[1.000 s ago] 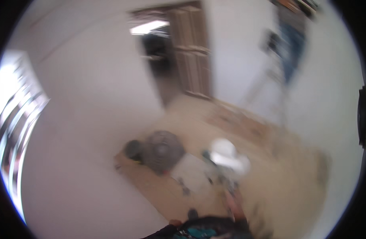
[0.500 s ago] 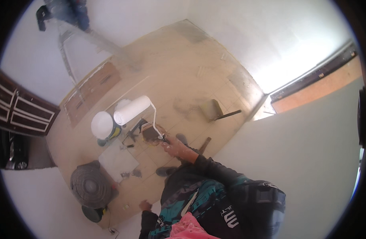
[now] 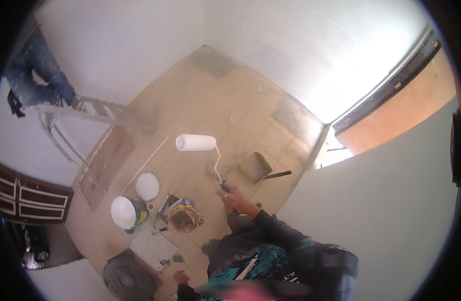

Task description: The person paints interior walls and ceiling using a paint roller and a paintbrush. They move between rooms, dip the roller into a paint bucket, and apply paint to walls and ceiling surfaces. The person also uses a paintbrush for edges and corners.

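My right hand (image 3: 236, 199) is closed round the dark handle of a paint roller (image 3: 196, 142). Its thick white sleeve is held up in front of me, above the tiled floor, on a bent white wire frame. Near the lower edge, my left hand (image 3: 180, 277) hangs low by my side, small in view, its fingers loosely apart with nothing visible in them. Below and left of the roller, an open bag (image 3: 183, 219) with brown inside stands on the floor. Beside it are a bucket (image 3: 125, 213) with a white top and a round white lid or tub (image 3: 147, 186).
A dustpan-like scoop (image 3: 255, 167) with a dark handle lies ahead right. At the far left a person in jeans (image 3: 42, 70) stands on a stepladder (image 3: 97, 108). A dark round-topped object (image 3: 127, 281), a pale board (image 3: 152, 247) and a long stick (image 3: 147, 164) are on the floor.
My view has shifted. The roller has swung right, away from over the buckets, and its sleeve now lies nearly level. My right hand still grips it. More of the person on the ladder shows.
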`<state>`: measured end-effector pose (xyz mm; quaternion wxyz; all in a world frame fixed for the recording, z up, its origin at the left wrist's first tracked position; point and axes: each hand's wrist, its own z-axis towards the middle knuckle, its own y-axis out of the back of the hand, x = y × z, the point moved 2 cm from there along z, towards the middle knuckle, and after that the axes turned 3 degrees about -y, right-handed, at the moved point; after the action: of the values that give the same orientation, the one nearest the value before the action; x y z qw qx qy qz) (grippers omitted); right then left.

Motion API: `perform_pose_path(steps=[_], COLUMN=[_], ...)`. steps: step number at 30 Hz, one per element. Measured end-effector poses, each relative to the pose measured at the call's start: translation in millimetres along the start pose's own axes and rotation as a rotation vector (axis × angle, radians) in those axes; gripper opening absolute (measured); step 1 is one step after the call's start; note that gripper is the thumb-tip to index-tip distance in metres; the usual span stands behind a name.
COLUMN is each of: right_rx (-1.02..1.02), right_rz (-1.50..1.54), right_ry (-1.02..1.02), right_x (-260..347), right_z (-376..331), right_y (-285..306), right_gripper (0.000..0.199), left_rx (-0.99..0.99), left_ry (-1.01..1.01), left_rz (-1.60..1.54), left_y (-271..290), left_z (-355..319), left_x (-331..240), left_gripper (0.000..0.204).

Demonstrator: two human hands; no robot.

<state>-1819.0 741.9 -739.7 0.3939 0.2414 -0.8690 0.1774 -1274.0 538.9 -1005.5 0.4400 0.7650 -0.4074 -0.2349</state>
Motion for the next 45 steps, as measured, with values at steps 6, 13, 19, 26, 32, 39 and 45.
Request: perform_pose_path(steps=[6, 13, 19, 26, 32, 39, 45], right_rx=[-0.11, -0.285, -0.451, -0.621, -0.7, -0.798, -0.843], right_rz=[0.138, 0.402, 0.516, 0.715, 0.708, 0.698, 0.765], right_ry=[0.095, 0.066, -0.031, -0.001, 0.176, -0.042, -0.132], right_x=[55.4, 70.6, 81.9, 209.9, 332.0, 348.2, 375.6], right_z=[23.0, 59.8, 123.3, 265.7, 335.4, 435.9, 534.8], right_y=[101.6, 158.0, 190.3, 213.0, 236.7, 308.8, 373.7], right_gripper=[0.029, 0.026, 0.027, 0.034, 0.036, 0.041, 0.043], left_rx=[0.221, 0.127, 0.073, -0.059, 0.094, -0.018, -0.01], left_ry=[-0.123, -0.256, -0.027, -0.455, -0.346, -0.376, -0.506], left_rz=[-0.171, 0.029, -0.298, 0.109, -0.537, -0.637, -0.636], left_y=[34.9, 118.4, 208.4, 343.1, 472.0, 632.8, 691.8], left_z=[84.5, 225.4, 407.4, 676.4, 907.5, 1052.3, 1093.4], left_x=[-94.0, -104.0, -80.0, -118.1, -191.1, -404.1, -525.2], left_gripper=[0.021, 0.023, 0.02, 0.034, 0.022, 0.023, 0.024])
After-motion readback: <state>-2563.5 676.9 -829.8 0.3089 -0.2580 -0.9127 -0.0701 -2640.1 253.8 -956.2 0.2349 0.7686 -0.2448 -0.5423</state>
